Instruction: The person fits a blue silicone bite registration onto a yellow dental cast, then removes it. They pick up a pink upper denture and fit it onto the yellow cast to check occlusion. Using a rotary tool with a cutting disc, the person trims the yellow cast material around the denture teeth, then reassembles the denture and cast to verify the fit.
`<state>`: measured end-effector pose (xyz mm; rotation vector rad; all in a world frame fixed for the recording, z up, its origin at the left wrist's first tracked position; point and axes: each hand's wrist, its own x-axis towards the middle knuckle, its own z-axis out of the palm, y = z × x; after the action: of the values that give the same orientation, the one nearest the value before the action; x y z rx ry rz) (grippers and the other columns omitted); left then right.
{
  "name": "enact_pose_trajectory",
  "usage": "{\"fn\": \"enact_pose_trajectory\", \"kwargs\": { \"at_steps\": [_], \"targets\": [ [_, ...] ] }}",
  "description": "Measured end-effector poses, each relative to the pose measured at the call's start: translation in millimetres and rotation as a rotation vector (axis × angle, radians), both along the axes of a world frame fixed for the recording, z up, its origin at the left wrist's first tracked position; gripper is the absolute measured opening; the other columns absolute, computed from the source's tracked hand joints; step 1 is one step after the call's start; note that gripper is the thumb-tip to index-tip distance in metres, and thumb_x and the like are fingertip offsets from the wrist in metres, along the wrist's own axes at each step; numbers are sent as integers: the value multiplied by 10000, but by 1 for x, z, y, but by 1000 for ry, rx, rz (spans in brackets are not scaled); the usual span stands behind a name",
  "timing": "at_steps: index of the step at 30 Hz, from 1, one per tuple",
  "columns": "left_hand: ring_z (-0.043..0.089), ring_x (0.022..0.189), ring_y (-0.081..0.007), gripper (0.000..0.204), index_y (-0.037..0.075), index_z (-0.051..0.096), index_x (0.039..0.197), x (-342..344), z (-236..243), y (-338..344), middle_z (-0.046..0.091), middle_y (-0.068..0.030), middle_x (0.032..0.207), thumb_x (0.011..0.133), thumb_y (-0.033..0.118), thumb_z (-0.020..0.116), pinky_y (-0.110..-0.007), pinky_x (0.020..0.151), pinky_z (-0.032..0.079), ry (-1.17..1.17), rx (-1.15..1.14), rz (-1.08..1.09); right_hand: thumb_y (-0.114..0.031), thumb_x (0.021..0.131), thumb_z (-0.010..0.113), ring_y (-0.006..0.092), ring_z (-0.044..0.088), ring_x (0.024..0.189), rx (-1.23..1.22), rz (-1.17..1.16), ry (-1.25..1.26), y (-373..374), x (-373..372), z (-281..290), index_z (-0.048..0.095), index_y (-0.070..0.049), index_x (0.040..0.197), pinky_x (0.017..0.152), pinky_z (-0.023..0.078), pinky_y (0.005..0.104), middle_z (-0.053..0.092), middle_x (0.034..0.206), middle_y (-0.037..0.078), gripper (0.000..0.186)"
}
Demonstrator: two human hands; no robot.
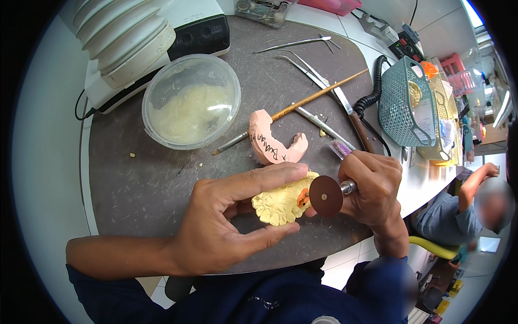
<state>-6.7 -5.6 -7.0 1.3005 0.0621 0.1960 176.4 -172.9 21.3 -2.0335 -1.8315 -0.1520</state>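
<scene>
- Model of teeth in pale yellow plaster [276, 205] sits in the left hand [216, 216], over the near part of the smooth dark grey-brown table [140, 202].
- Its front teeth point toward the person and a bit left. Its long line slants from there, away and to the right.
- The left hand is partly closed: a finger lies along the far side and the thumb along the near side, with the model pinched between.
- The right hand [373, 186] is curled tight around a thin silver metal tool [349, 187], which points left.
- A flat round dark brown disc [322, 205] is on the tool's tip. It covers the model's right edge from here, so I cannot tell if they touch.
- A small shiny orange patch [302, 197] on the model is just beside the disc.
- A curved pink model with dark writing [263, 141] stands just past the left finger, so room is tight there.
- Left of the hand, up to the round clear plastic tub [172, 141], lies wide open table.
- The table's curved near edge is close below the hand.
</scene>
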Motion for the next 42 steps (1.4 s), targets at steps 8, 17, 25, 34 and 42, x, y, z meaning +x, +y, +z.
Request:
{"fn": "enact_pose_trajectory", "kwargs": {
  "at_steps": [8, 17, 25, 34, 42],
  "targets": [
    [535, 1292, -223, 634, -82, 521, 1356, 0, 3, 0, 551, -229, 1391, 769, -87, 759, -356, 1124, 390, 8, -23, -9, -492, 603, 885, 194, 477, 419, 20, -34, 8, 1, -1, 0, 452, -87, 641, 403, 368, 320, 426, 538, 33, 595],
    [540, 1283, -211, 628, -83, 517, 1360, -1, 1, 1, 553, -218, 1392, 777, -92, 752, -348, 1119, 394, 6, 0, -5, -493, 598, 887, 195, 474, 417, 12, 17, -12, 0, 2, -3, 460, -86, 646, 404, 369, 323, 428, 538, 27, 592],
    [540, 1280, -203, 635, -82, 507, 1369, 0, 4, 0, 548, -219, 1396, 780, -99, 745, -339, 1116, 401, 21, -50, -22, -479, 606, 881, 201, 493, 427, 19, -24, 14, 0, 0, -1, 464, -83, 647, 409, 380, 325, 442, 541, 33, 577],
    [541, 1267, -206, 608, -65, 477, 1346, -1, -1, -1, 535, -187, 1369, 796, -103, 732, -335, 1111, 408, -7, -70, -7, -443, 615, 887, 216, 502, 439, 38, -42, 13, -2, 0, -2, 479, -78, 663, 418, 385, 329, 468, 559, 47, 549],
    [498, 1311, -202, 609, -37, 446, 1319, -2, 0, -1, 458, -173, 1403, 792, -85, 748, -346, 1117, 407, -32, -60, -24, -413, 621, 891, 225, 522, 449, 16, -59, 44, -2, -4, 3, 497, -77, 676, 427, 396, 334, 490, 567, 57, 521]
  ]
}}
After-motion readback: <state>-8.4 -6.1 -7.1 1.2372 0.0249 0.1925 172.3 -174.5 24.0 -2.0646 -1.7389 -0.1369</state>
